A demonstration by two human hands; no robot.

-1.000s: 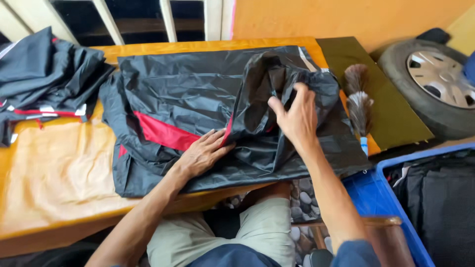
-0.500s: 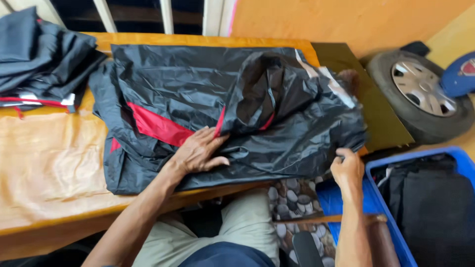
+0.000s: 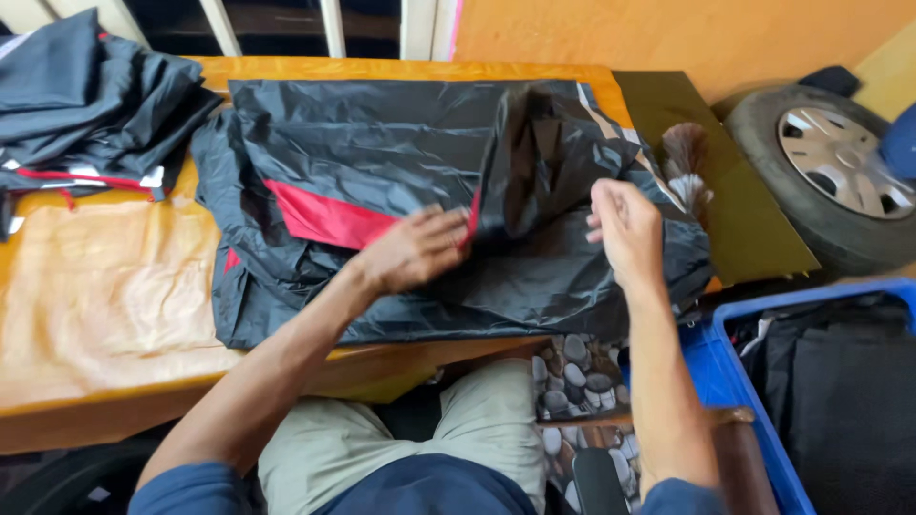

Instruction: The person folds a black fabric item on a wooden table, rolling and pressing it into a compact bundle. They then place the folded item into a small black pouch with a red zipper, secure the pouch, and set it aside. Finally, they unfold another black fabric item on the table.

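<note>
While you sit at the table, findings:
Garment: black jacket with red panel, spread on the tabletop.
Left hand: fingers together, pressed flat on the jacket.
Right hand: pinching a raised black fold.
Right side: blue crate, tyre.

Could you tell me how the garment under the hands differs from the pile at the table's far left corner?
The black-and-red garment lies spread out across the table, with both hands on it; the dark pile lies bunched up and untouched. Both are dark, shiny fabric with red trim.
</note>
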